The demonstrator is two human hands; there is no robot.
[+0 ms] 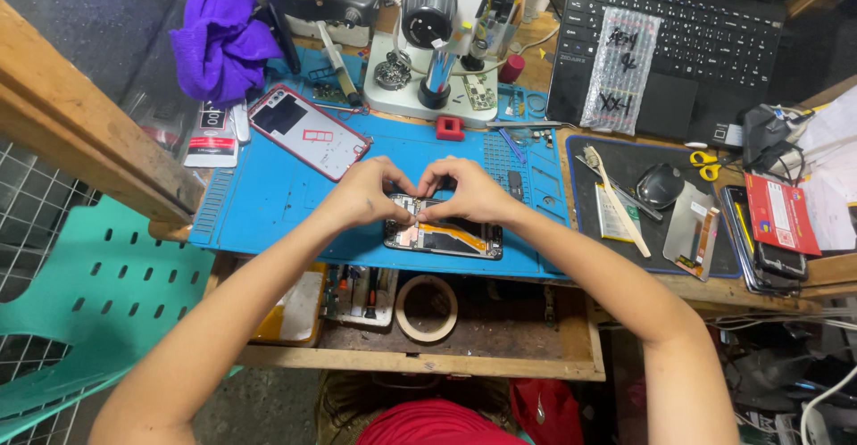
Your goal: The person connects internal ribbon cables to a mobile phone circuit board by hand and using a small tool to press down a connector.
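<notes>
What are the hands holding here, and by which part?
Both the left hand and right hand pinch the top end of the opened phone lying on the blue mat.

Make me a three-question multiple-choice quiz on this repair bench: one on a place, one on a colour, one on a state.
1. Where does the roll of tape lie?
A. in the open drawer
B. on the laptop
C. on the chair

2. What colour is the rubber work mat?
A. green
B. blue
C. grey

3. The phone under both hands is:
A. opened, insides showing
B. boxed
C. closed in a case

Answers:
A, the beige tape roll sits in the wooden drawer.
B, the mat is blue.
A, the left hand and right hand touch the opened black phone.
</notes>
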